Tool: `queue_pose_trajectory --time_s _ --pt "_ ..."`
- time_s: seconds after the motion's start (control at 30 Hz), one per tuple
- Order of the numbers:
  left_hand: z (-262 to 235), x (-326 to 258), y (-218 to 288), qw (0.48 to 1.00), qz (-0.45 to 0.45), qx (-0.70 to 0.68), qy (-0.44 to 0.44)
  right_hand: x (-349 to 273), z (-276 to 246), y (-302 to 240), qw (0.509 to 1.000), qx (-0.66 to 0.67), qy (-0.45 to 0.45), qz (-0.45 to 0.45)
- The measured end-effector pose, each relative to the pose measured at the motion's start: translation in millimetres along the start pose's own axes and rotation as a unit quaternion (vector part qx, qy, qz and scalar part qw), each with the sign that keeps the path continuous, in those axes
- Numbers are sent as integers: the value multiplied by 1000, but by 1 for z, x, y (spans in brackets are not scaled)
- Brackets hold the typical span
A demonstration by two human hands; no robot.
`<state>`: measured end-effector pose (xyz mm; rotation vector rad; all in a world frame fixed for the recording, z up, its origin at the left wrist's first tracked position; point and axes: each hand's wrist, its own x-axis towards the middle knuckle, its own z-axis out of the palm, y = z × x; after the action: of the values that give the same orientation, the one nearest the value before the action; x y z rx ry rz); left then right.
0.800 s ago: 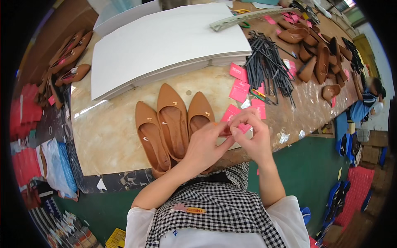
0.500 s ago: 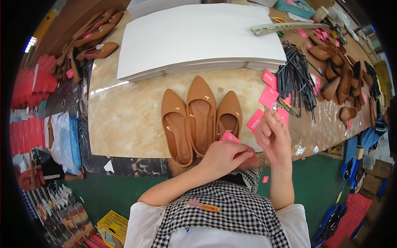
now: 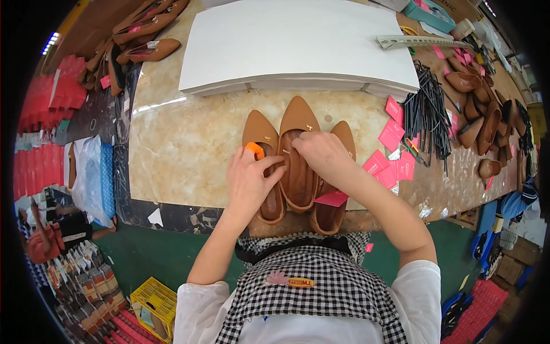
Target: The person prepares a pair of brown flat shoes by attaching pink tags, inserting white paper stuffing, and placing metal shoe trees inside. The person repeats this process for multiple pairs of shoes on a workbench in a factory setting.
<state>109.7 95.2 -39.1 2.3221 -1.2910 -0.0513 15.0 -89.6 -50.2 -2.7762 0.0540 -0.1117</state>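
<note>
I see three tan pointed shoes side by side on the marbled worktop point(image 3: 183, 149), toes pointing away from me. My left hand point(image 3: 249, 178) lies over the left shoe point(image 3: 260, 135), fingers curled, with a small orange piece point(image 3: 255, 150) pinched at the thumb. My right hand point(image 3: 323, 153) rests on the middle shoe point(image 3: 298, 123), fingers bent down into its opening; whether it grips anything I cannot tell. A pink tag point(image 3: 331, 199) lies across the right shoe point(image 3: 327, 218). More pink tags point(image 3: 392, 135) lie just right, beside black strips point(image 3: 427, 114). A white board stack point(image 3: 298, 46) sits beyond.
</note>
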Motion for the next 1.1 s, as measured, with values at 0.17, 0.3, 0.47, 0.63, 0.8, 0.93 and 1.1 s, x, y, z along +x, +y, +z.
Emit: queue_pose_trajectory --time_s 0.17,0.3,0.47,0.63,0.8,0.93,1.1 --pt "0 0 0 1000 -9 -3 -8 -1 3 0 999 -4 10 47" --pt "1 1 1 1000 -8 -5 -6 2 6 2 998 7 29 56" --pt "0 -1 2 1000 -15 -5 -9 4 4 0 999 15 26 43" --pt "1 -1 2 1000 -18 -3 -9 3 7 4 999 17 28 34" --pt "2 0 2 1000 -21 0 -11 0 9 8 999 22 32 16" --pt "3 0 4 1000 -18 2 -9 -1 12 8 999 22 37 9" --pt "0 9 15 999 3 32 -8 -3 11 -3 998 36 25 33"
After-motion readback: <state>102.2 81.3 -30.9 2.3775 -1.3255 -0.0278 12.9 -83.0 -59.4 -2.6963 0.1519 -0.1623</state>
